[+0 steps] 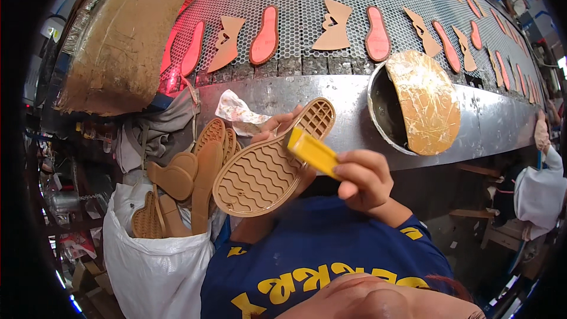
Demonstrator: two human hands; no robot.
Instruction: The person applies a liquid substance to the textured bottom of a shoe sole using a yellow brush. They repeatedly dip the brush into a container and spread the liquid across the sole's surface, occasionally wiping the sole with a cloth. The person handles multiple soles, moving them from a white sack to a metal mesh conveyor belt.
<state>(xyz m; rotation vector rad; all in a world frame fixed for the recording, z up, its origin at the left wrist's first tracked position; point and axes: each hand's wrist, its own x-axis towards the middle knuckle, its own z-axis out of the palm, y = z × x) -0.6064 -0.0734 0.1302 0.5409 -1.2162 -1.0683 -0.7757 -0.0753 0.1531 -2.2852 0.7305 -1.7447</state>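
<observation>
My left hand (276, 125) grips a tan shoe sole (254, 183) from behind, fingertips showing past its far edge. The sole is tilted with its tread toward me: wavy grooves at the wide front, a square grid at the heel. Most of the left palm is hidden behind it. In my right hand (367, 180) is a flat yellow brush (316, 152), pinched between thumb and fingers. Its dark end is over the narrow middle of the sole, near the edge; whether it touches is unclear.
A white sack (156, 269) holding several tan soles (171, 177) stands at the left. A half-covered round metal bowl (387, 109) and crumpled paper (239, 112) lie on the metal ledge (283, 91). Beyond, a mesh conveyor (298, 29) carries pink insoles (378, 32) and tan cutouts (332, 26). Another person (537, 192) is at the right.
</observation>
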